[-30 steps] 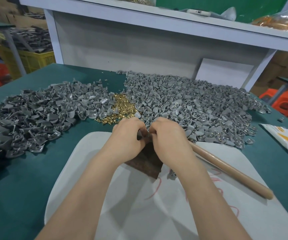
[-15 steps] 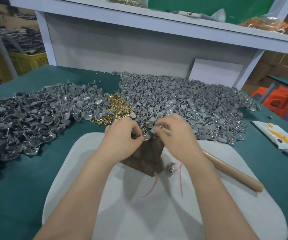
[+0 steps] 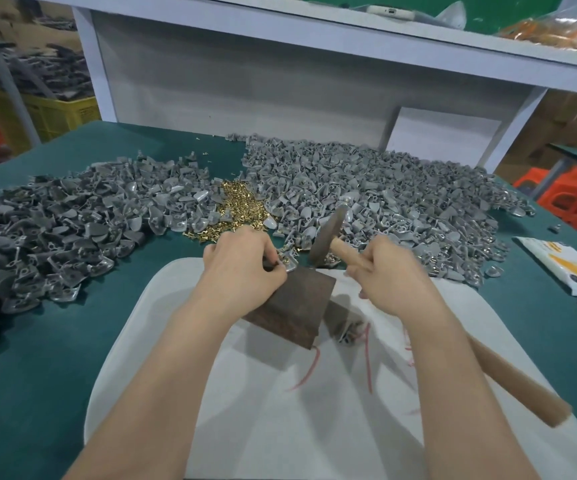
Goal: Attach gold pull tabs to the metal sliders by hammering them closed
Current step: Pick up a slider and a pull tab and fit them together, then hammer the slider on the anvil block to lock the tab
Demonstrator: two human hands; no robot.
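A: Which step is in hand?

B: The strike, by the look of it. The left hand [image 3: 242, 268] pinches one metal slider [image 3: 289, 264] onto the far corner of the dark block [image 3: 297, 306], fingers curled over it. There's a glint of gold at the slider, but whether a tab sits in its loop can't be made out.

A: And the other?

B: The right hand [image 3: 398, 276] is clenched round the hammer [image 3: 515, 379], gripping the wooden handle close up by the head. The hammer head [image 3: 326, 235] hangs above and just right of the slider, tilted and blurred. It isn't touching the piece.

A: Stock?

B: The gold pull tabs [image 3: 242, 209] lie in a small heap on the green surface [image 3: 37, 341], between two big grey heaps of sliders: the left pile [image 3: 72, 220] and the right pile [image 3: 384, 195]. The block sits on a white pad [image 3: 315, 427]. One small piece [image 3: 347, 332] lies on the pad just beside the block's right edge. It may be a finished one, but it's too blurred to say.

A: What does the next move call for?

B: Judgement only: a short, controlled tap down on the slider's loop, closing it over the tab. The left fingertips sit right beside the target, so the blow must land clear of them and square. With the piece at the block's corner, a glancing hit could flick it off.

A: Progress?

B: Both piles are large, and it isn't clear which is done and which is waiting. Probably plenty left.
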